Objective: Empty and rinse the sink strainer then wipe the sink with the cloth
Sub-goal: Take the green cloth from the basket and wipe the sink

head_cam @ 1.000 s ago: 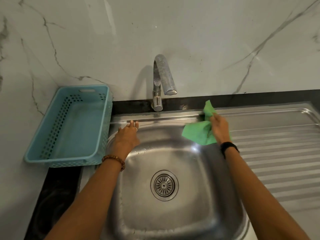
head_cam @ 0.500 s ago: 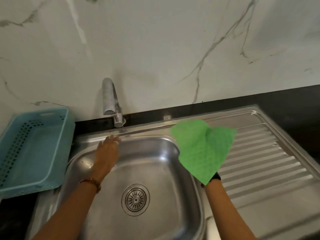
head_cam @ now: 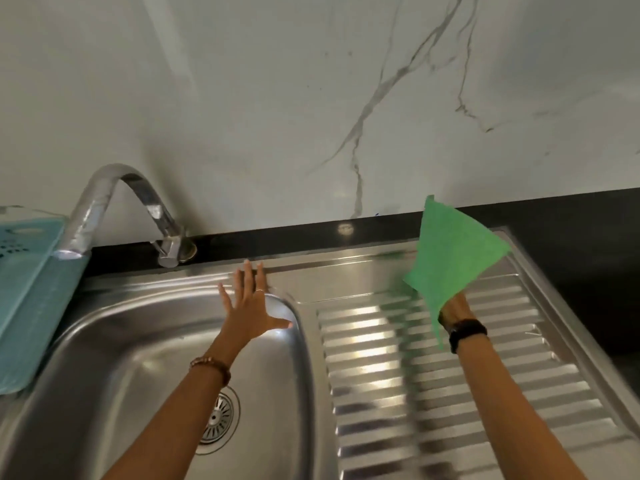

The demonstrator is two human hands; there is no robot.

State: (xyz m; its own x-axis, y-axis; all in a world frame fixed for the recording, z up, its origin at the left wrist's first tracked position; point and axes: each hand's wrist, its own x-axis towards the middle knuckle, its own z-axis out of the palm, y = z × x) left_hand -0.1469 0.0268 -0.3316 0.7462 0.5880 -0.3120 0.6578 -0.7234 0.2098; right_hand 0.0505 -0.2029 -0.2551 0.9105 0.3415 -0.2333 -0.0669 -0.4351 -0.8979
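The steel sink (head_cam: 114,344) fills the lower left, with the round metal strainer (head_cam: 221,420) seated in its drain, partly hidden by my left forearm. My left hand (head_cam: 251,306) is spread flat, fingers apart, over the basin's back right corner and holds nothing. My right hand (head_cam: 453,308) is raised over the ribbed drainboard (head_cam: 415,382) and grips the green cloth (head_cam: 453,258), which stands up above the hand and covers most of it.
A curved chrome faucet (head_cam: 121,199) stands behind the sink at the left. A light blue perforated basket (head_cam: 24,289) sits at the far left edge. A black counter strip (head_cam: 571,237) runs along the marble wall and down the right side.
The view has swung to the right. My right hand has carried the cloth from the basin's rim out over the drainboard. My left hand has slid right along the back rim and spread its fingers.
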